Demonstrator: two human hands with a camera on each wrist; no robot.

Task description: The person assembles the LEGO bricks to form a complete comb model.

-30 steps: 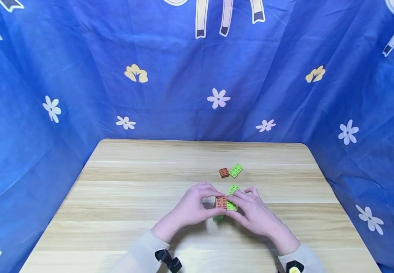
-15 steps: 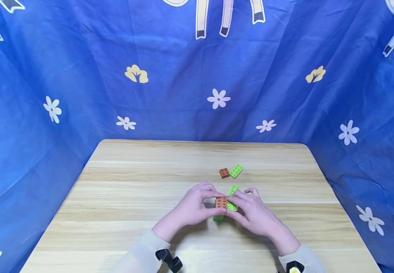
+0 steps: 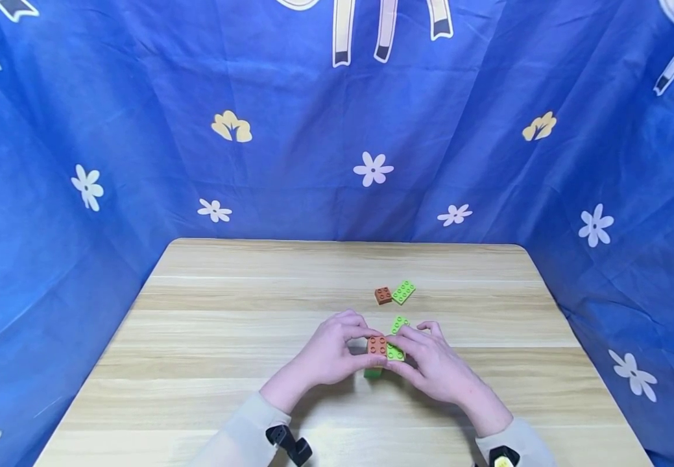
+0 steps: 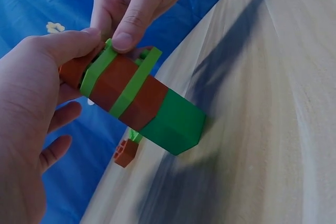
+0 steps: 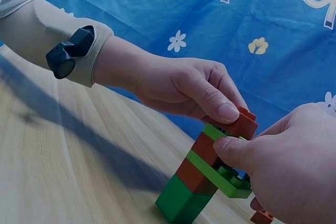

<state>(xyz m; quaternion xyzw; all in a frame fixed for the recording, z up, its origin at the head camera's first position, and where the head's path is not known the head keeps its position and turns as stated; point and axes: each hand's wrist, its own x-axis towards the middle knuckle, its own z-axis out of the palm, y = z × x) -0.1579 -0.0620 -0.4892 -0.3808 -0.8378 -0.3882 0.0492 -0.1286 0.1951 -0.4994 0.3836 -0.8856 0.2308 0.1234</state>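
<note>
A tower of toy building bricks stands on the table, with a dark green brick point(image 4: 176, 124) at its base. Above that, brown bricks point(image 4: 113, 80) alternate with two lime-green plates, the lower plate point(image 5: 223, 179) jutting out sideways with studs showing. My left hand point(image 3: 331, 350) pinches the brown top brick point(image 3: 377, 345) between thumb and fingers. Studs show in a narrow gap between that brick and the upper lime plate point(image 4: 97, 72). From the other side, my right hand point(image 3: 430, 360) pinches the upper plate, its fingers covering part of it.
Behind the tower, a loose brown brick point(image 3: 383, 296) and a loose lime-green plate point(image 3: 403, 292) lie side by side on the wooden table point(image 3: 226, 311). A blue patterned cloth point(image 3: 290, 143) encloses the back and sides.
</note>
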